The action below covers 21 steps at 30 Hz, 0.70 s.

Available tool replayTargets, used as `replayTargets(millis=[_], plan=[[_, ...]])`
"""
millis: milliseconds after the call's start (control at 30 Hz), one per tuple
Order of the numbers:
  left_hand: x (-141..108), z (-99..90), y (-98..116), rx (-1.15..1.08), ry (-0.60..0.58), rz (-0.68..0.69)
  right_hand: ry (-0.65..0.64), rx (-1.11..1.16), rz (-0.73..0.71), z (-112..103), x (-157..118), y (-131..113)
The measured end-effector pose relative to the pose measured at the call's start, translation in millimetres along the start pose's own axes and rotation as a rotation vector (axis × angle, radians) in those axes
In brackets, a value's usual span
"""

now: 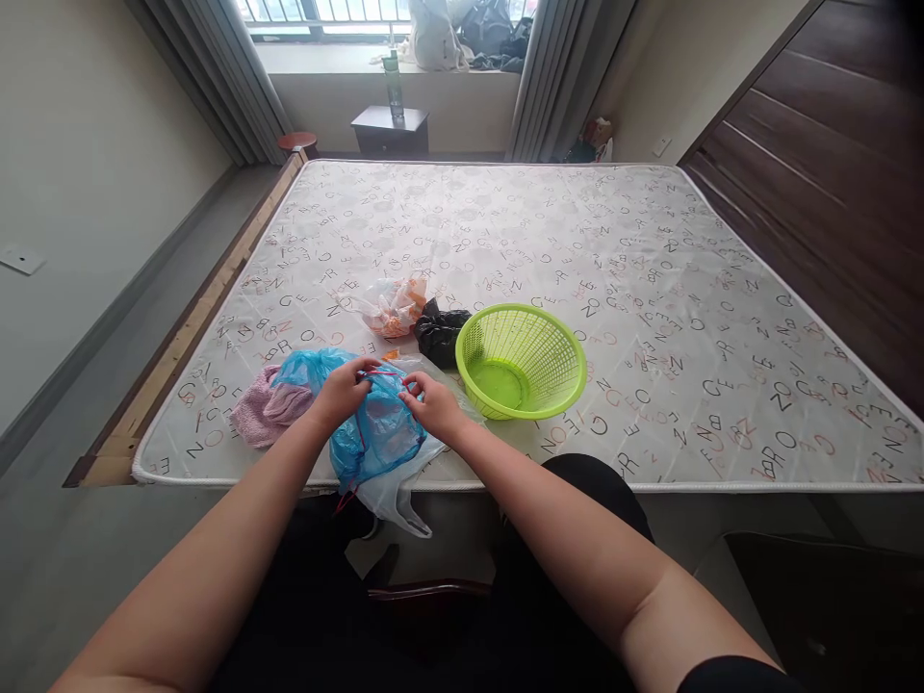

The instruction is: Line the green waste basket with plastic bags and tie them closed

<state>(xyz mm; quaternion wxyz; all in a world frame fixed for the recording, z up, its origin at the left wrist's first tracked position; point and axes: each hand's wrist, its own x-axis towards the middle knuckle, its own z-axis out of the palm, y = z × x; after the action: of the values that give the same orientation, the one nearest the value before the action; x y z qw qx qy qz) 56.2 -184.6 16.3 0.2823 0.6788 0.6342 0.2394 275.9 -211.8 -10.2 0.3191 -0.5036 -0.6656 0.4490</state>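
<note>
A thin blue plastic bag (382, 433) with a red drawstring lies bunched at the front edge of the mattress. My left hand (347, 390) pinches its upper edge near the red string. On the other side of the opening, my right hand (431, 402) grips the rim between thumb and fingertips. Beneath the blue bag spreads a white plastic bag (404, 500), its handles hanging over the edge. A pink cloth (260, 409) sits to the left, partly under the blue plastic. To the right stands a green plastic basket (520, 385) with slotted walls.
Behind the blue bag are a crumpled white-and-orange plastic bag (394, 306) and a black plastic bag (439, 335) touching the basket. All rest on the letter-patterned mattress (650, 289). A nightstand (390, 130) with a bottle (394, 87) stands beyond, and a wooden bed rail (188, 327) runs along the left.
</note>
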Motion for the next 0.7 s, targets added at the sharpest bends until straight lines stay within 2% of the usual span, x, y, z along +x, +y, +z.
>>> replayTargets(millis=[133,267,367,433,533,700], plan=[[-3,2.5,5,-0.013,-0.011,-0.019,0.025,-0.063,-0.115,2,-3,5],[-13,20.3,20,-0.033,-0.102,0.09,0.078,-0.099,-0.226,9,-5,11],[-19,32.7,30,0.023,-0.162,0.183,0.021,-0.094,-0.199,9,-4,12],[-20,34.0,31,0.094,-0.149,0.169,-0.001,-0.086,-0.137,6,-2,12],[-16,22.9,20,0.171,-0.048,0.046,0.069,-0.057,-0.061,-2,2,12],[-5,-11.1,-14,0.216,0.103,-0.143,0.129,0.103,0.032,-10,0,11]])
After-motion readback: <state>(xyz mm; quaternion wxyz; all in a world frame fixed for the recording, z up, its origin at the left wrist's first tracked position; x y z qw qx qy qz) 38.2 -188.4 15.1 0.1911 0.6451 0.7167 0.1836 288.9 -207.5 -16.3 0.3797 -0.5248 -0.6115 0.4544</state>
